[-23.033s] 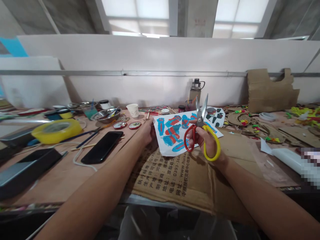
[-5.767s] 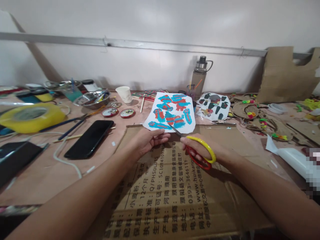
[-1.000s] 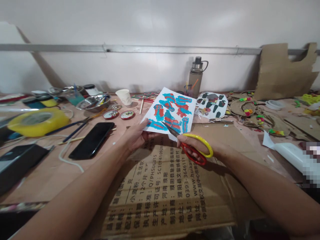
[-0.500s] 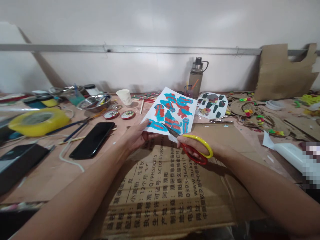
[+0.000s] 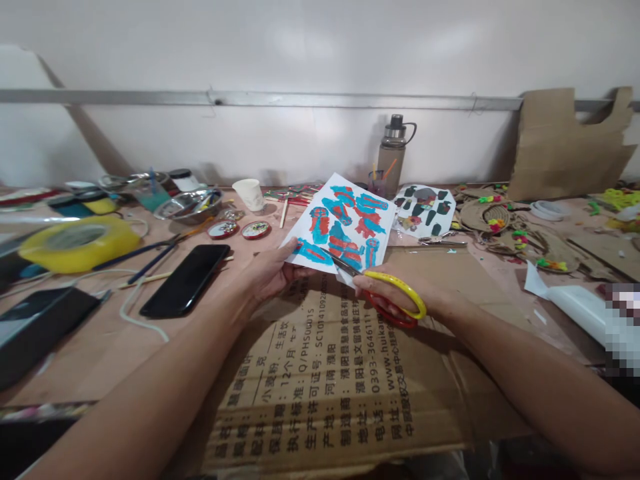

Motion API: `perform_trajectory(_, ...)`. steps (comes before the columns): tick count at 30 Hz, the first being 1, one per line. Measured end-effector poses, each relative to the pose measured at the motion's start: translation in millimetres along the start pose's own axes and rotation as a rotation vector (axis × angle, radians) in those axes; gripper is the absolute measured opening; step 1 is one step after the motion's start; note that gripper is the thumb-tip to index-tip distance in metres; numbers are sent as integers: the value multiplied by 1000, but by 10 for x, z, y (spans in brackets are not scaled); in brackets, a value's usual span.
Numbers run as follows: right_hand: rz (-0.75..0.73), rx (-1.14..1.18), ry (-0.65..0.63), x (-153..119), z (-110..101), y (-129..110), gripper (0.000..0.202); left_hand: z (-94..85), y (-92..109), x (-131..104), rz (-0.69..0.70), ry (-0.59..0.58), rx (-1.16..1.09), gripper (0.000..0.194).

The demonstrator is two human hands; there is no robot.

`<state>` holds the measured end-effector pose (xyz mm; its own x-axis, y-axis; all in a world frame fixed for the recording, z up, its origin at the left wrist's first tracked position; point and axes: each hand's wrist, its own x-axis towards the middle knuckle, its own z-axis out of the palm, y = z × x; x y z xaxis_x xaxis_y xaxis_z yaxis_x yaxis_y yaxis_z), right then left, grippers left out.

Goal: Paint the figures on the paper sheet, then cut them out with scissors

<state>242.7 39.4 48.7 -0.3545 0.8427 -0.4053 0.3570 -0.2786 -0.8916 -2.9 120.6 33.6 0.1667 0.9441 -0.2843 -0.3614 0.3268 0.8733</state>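
A white sheet point(image 5: 345, 220) painted with blue and red shapes is pinched at its lower left corner by my left hand point(image 5: 274, 272), thumb on top and fingers underneath. My right hand point(image 5: 385, 292) is wrapped round the handles of scissors point(image 5: 395, 300), one handle yellow and one red. The blades lie across the sheet's lower edge, their tips beside a blue and red shape. A narrow flap of paper hangs by the blades. Below both hands lies a brown cardboard sheet point(image 5: 320, 400) with printed dark characters.
On the left are a black phone point(image 5: 185, 280), yellow tape roll point(image 5: 80, 243) and metal bowl point(image 5: 187, 203). A paper cup point(image 5: 249, 195) and bottle point(image 5: 393, 157) stand behind. Cut cardboard rings point(image 5: 487, 217) and a white roll point(image 5: 580, 313) lie right.
The scissor blades have drawn closer together at the sheet's lower edge, and the handles have closed a little. The painted sheet has shifted very slightly.
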Motion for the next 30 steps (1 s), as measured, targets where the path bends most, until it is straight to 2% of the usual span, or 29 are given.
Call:
perform_trajectory(7, -9, -150, 1, -10, 12, 9, 39, 17, 12, -20, 5, -19, 59, 25)
perform_trajectory(15, 40, 49, -51, -40, 35, 6, 37, -51, -15, 33, 44, -53, 48, 21)
perform_trajectory(23, -24, -91, -26, 36, 4, 110, 52, -61, -28, 38, 7, -38, 55, 17)
perform_trajectory(30, -11, -58, -18, 31, 19, 134, 47, -53, -24, 47, 25, -49, 64, 18)
